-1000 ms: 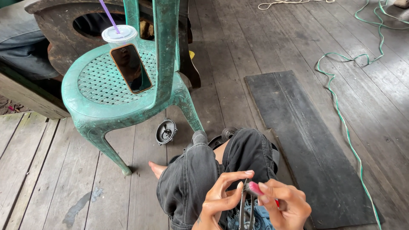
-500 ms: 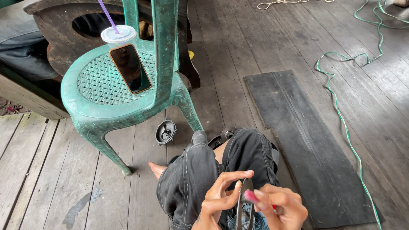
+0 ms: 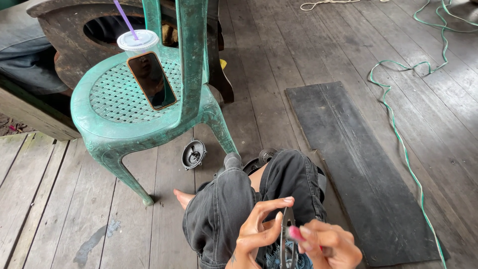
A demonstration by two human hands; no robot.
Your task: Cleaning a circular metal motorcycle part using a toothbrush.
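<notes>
Dark grey trousers [image 3: 224,209], bare feet [image 3: 183,197]

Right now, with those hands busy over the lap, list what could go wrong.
The left hand and right hand work a dark pliers-like tool and a pink piece just above the knees; a slip could pinch fingers. The phone leans against the lidded cup on the green chair; a nudge might topple both. The green cord could catch a foot.
</notes>
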